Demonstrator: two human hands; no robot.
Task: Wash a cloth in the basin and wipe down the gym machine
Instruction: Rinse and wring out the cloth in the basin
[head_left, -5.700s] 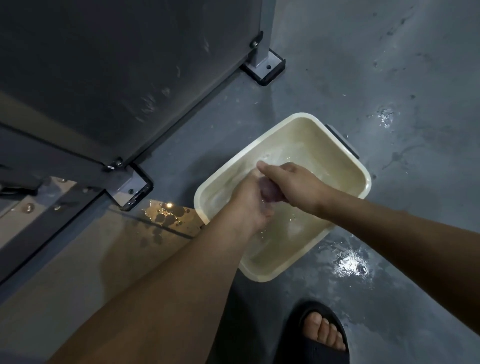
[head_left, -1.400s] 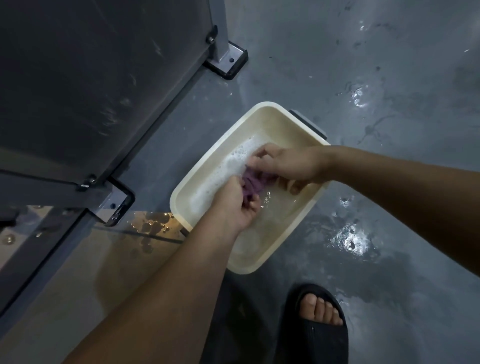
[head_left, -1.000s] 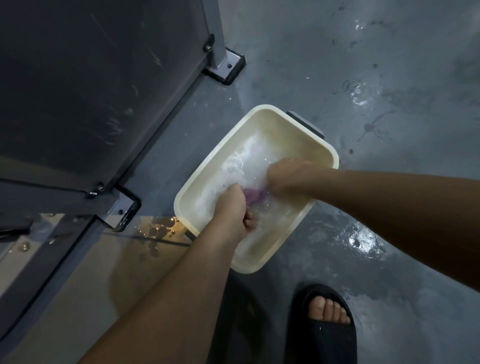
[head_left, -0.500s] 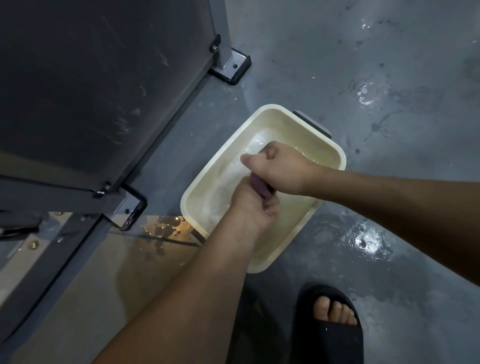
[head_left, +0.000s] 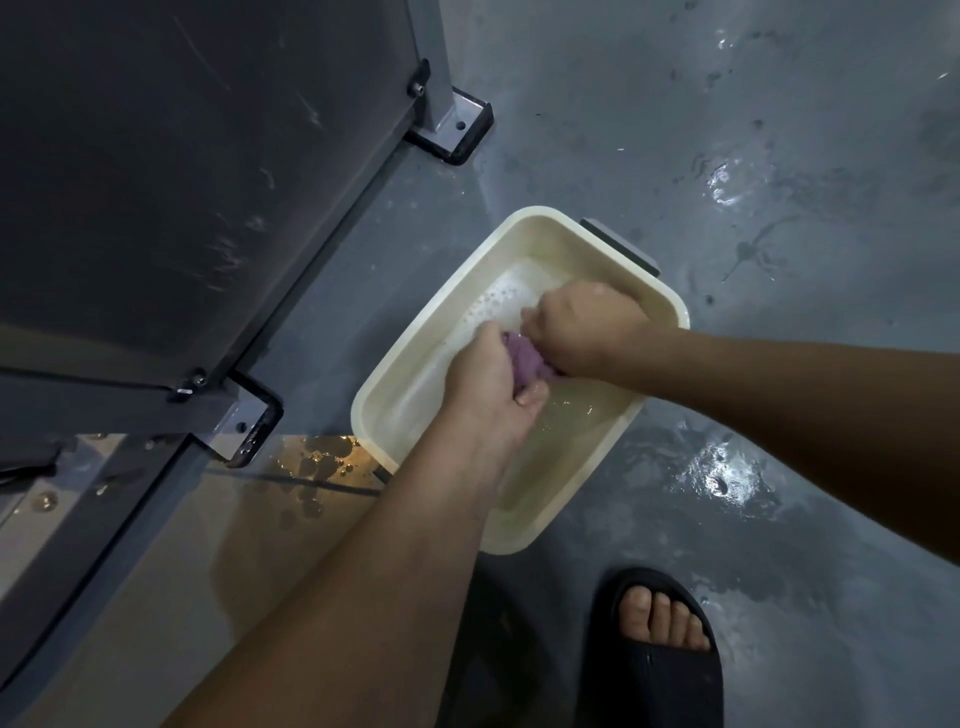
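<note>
Upper left of the frame is mostly the dark panel of the gym machine (head_left: 171, 171), scuffed and dull, with a grey upright post and a bolted foot plate (head_left: 457, 124) at the top centre. A second foot bracket (head_left: 244, 423) sits at mid left, right by the near-left corner of the basin. Just below that there's a wet patch of droplets (head_left: 322, 460) catching an orange glint on the floor.

Centre of the frame: the cream basin (head_left: 524, 228) sits on the grey floor, tilted diagonally in the picture, with soapy water and a patch of white foam (head_left: 498, 304) towards its upper end. The left hand (head_left: 493, 384) comes in from the lower left and has its fingers curled tight around the purple cloth (head_left: 524, 361), thumb tip showing underneath. The cloth is bunched up between both hands, over the middle of the basin, only a small wad of it visible.

Right next to it, the right hand (head_left: 587, 327) reaches in from the right edge, knuckles up, and grips the other end of the cloth, the two hands practically touching.

Lower right there's a foot in a black slide sandal (head_left: 660, 675), near the basin's bottom corner, and shiny wet puddles (head_left: 727, 478) on the floor at right.
</note>
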